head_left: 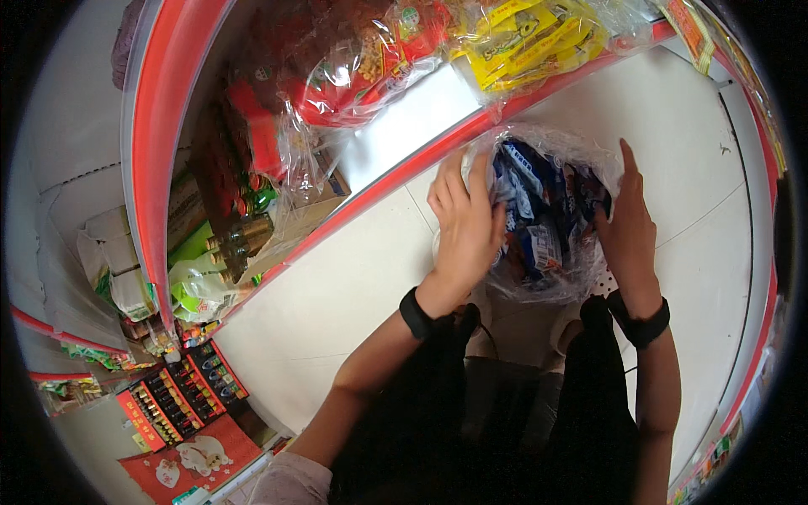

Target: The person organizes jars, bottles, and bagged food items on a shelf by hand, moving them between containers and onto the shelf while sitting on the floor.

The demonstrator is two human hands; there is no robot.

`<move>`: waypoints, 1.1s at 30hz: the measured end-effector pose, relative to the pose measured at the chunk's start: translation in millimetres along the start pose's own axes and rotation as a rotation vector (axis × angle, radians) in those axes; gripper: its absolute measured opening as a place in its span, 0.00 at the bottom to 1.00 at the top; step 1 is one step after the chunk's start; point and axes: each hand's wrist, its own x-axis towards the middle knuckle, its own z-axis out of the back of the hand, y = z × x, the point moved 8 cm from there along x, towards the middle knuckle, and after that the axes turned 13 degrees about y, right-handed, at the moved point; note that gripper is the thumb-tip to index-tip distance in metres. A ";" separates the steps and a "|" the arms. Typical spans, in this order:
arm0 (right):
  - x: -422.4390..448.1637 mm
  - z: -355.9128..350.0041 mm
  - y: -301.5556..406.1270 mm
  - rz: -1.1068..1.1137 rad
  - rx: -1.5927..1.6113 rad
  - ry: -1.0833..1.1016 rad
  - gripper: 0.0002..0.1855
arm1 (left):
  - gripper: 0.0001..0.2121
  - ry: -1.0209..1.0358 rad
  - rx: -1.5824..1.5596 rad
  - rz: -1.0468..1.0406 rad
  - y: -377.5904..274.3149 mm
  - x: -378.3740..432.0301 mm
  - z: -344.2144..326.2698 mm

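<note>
Between my two hands is a clear plastic bag [555, 287] with its mouth open towards me. Dark blue snack packets [546, 243] fill it, some with white print. My left hand [464, 218] is at the bag's left side, thumb over the packets and fingers outside the rim. On the opposite side, my right hand [630, 233] has its thumb inside the rim and its index finger stretched out straight. The bag hides most of its own underside, so whether it rests on the floor cannot be told.
A low white shelf [416, 104] with a red edge strip runs diagonally ahead. It bears red plastic packages [353, 82], yellow packets [536, 44] and bottles [243, 237] in a carton. Light floor tiles [322, 271] lie beneath. A small bottle rack [183, 398] stands at lower left.
</note>
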 end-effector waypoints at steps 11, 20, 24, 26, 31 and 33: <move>-22.7 -74.3 58.6 0.813 -0.676 0.413 0.09 | 0.14 0.748 0.429 -0.539 -32.1 -40.4 -117.3; -12.6 -94.9 28.0 0.699 -0.874 0.338 0.06 | 0.13 0.857 0.410 -0.432 0.1 -40.5 -135.6; -27.8 -84.6 47.7 0.715 -0.850 0.469 0.06 | 0.09 0.820 0.088 -0.643 -52.1 -49.3 -91.3; -27.0 -74.7 57.9 0.786 -0.823 0.402 0.07 | 0.11 0.714 0.033 -0.649 -45.6 -55.7 -109.5; -20.1 -84.4 42.5 0.790 -0.796 0.296 0.06 | 0.15 0.823 0.223 -0.594 -45.7 -67.2 -136.6; -23.3 -85.6 38.1 0.716 -0.854 0.318 0.07 | 0.15 0.850 0.334 -0.568 -36.6 -69.6 -148.9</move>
